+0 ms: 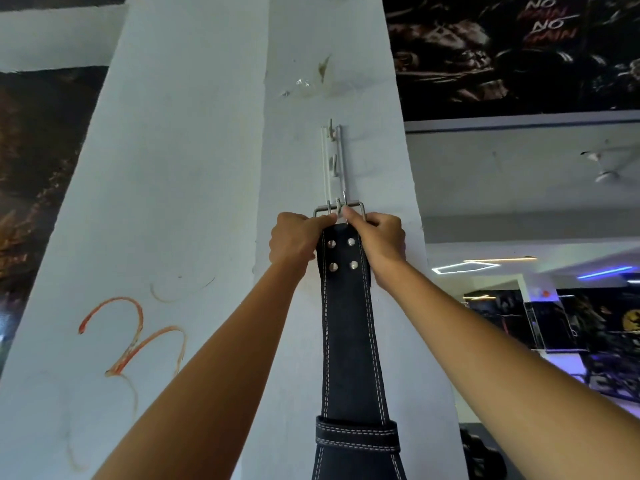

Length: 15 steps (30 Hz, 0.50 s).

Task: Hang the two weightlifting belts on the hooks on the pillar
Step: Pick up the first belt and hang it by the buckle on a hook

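A black weightlifting belt [349, 327] with white stitching and metal rivets hangs flat against the white pillar [194, 168]. Its silver buckle [338, 210] sits at the lowest hook of a white hook rail [333, 161] fixed on the pillar. My left hand [298, 239] grips the belt's top left at the buckle. My right hand [375, 242] grips the top right, thumb at the buckle's middle. Two upper hooks on the rail are bare. Only one belt is in view.
An orange scribble [131, 341] marks the pillar's left face. Dark wall posters [512, 53] hang to the right, and a ceiling fan [606, 164] is at the far right. Gym equipment and blue lights show low on the right.
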Each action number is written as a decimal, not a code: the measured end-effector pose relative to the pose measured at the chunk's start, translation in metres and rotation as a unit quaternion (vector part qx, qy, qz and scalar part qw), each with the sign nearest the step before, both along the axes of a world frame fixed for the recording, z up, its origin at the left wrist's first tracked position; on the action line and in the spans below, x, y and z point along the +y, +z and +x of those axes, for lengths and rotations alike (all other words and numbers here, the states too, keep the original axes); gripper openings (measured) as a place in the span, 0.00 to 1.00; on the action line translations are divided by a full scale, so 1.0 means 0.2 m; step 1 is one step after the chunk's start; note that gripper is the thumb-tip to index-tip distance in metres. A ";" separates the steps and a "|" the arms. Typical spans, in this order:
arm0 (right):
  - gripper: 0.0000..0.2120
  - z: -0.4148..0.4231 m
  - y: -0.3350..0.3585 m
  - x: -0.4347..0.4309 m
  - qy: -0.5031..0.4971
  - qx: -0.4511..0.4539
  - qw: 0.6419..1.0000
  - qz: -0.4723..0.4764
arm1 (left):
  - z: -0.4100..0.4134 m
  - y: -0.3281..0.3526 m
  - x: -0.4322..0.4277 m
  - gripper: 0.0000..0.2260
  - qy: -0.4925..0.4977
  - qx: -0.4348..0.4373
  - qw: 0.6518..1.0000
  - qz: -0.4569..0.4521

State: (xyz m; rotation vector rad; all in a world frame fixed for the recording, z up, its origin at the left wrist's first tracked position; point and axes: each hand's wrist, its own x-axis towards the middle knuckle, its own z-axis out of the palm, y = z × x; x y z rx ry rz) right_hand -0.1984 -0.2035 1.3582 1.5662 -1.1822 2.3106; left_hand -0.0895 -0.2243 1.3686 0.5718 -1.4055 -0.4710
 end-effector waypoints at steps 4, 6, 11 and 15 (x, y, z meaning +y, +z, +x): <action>0.16 0.00 0.06 0.01 -0.015 -0.056 0.998 0.034 | 0.00 0.01 -0.01 0.17 -0.009 -0.001 1.000 0.003; 0.16 0.01 0.06 0.00 -0.017 -0.051 0.998 0.037 | 0.00 0.02 -0.01 0.18 -0.005 -0.006 1.000 0.006; 0.14 0.03 -0.03 -0.03 -0.006 0.015 1.000 -0.011 | -0.07 -0.13 -0.02 0.17 0.142 -0.060 0.983 -0.099; 0.24 0.04 -0.31 -0.01 0.094 0.043 0.993 -0.053 | -0.10 -0.46 -0.01 0.17 0.021 -0.013 0.987 -0.157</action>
